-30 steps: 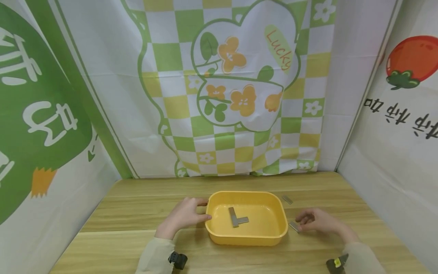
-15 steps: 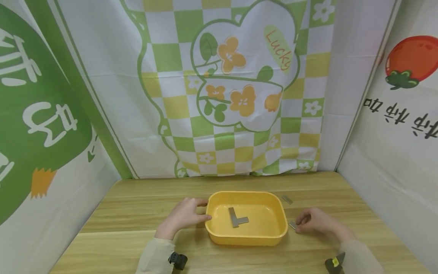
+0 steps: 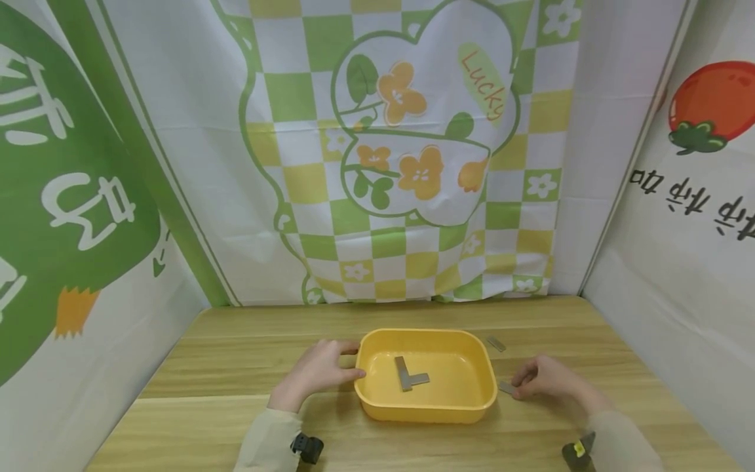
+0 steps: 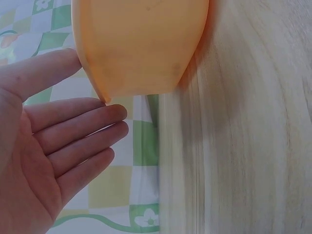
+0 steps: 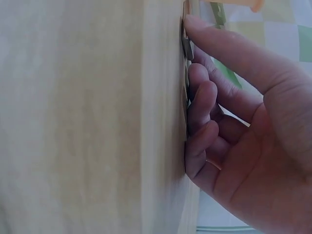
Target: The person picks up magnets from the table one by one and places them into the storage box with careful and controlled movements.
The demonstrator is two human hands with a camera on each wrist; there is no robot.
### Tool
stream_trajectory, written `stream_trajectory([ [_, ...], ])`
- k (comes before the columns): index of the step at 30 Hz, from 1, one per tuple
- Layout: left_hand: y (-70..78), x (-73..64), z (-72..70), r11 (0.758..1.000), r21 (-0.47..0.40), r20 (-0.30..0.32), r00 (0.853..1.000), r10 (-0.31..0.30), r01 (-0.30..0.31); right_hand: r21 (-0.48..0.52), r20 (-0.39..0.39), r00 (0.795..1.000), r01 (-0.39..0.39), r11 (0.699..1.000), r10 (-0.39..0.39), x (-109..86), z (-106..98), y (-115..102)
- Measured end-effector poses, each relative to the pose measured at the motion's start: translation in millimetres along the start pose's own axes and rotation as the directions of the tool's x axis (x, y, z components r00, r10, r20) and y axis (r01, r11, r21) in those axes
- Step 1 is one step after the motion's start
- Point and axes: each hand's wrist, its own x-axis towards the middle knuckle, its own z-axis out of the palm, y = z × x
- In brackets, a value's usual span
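Note:
A yellow plastic tub (image 3: 426,414) stands on the wooden table. Two flat grey metal strips, a longer one (image 3: 404,375) and a shorter one (image 3: 419,379), lie in it, meeting in an L shape. My left hand (image 3: 321,368) touches the tub's left rim with thumb and fingertips; in the left wrist view its fingers (image 4: 83,129) look nearly straight. To the right of the tub, my right hand (image 3: 548,379) pinches a small flat metal strip (image 3: 506,387) at the tabletop. Its other fingers (image 5: 202,100) are curled against the table in the right wrist view.
Behind the tub's right side, another small metal strip (image 3: 496,343) lies on the table (image 3: 265,324). A checked green and yellow cloth (image 3: 425,255) hangs at the back edge. Printed cloth walls stand at both sides.
The right hand's fingers have drawn in around the small strip, which has shifted slightly under them. The left hand and the tub have stayed in place.

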Motion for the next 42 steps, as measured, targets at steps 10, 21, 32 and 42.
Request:
stream_trajectory([
  [10,0.0,0.3,0.4,1.0,-0.015,0.001,1.0,-0.009,0.009,0.006,0.009,1.0,0.02,1.0,-0.02,-0.9,-2.5,-2.0],
  [21,0.1,0.8,-0.5,1.0,-0.007,0.0,1.0,-0.001,0.001,0.019,0.031,0.998,0.051,0.999,-0.051,0.9,-3.7,2.2],
  [32,0.3,0.8,-0.8,1.0,-0.003,0.004,1.0,0.002,-0.002,-0.025,0.029,0.999,0.03,0.999,-0.03,-1.1,-3.8,0.1],
  [42,0.8,0.2,-1.4,1.0,-0.02,0.009,1.0,0.009,-0.008,-0.048,0.023,1.0,0.013,0.999,-0.012,-2.7,-2.8,0.5],
])
